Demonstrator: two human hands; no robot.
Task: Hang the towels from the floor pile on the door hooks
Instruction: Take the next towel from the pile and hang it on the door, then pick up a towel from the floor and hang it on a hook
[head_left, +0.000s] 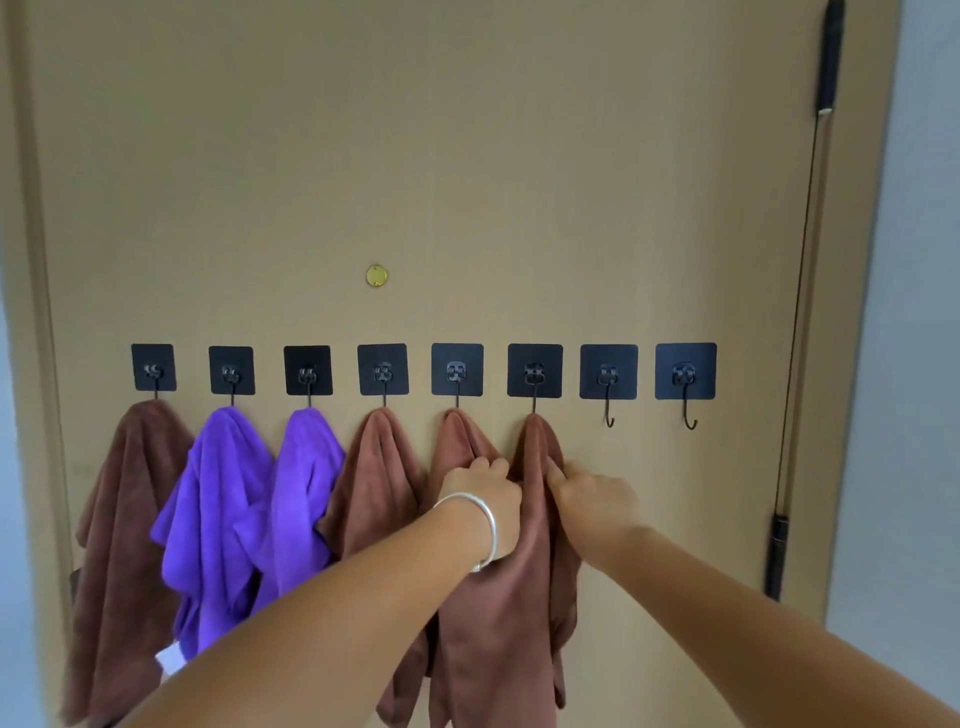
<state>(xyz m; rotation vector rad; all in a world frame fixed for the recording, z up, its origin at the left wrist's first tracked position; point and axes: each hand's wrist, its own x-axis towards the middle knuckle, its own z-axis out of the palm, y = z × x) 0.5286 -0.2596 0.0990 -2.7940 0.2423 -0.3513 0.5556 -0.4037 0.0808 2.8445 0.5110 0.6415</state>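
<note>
Brown terry cloth, the sixth towel, hangs from the sixth hook on the tan door while both hands settle it. The left hand, a silver bangle on its wrist, pinches the towel's left fold just below the hook; the right hand pinches the right fold at the same height.

To finish the step well, it seems best to keep the gathered cloth seated deep in the hook's curve, draw both folds down evenly, and let go only once the weight hangs balanced, without tugging on the adhesive pad.

Count: eight black hook pads in one row; six carry towels, four brown and two purple; the two hooks at the right are bare. The floor pile is out of view, so the number left cannot be told.
</note>
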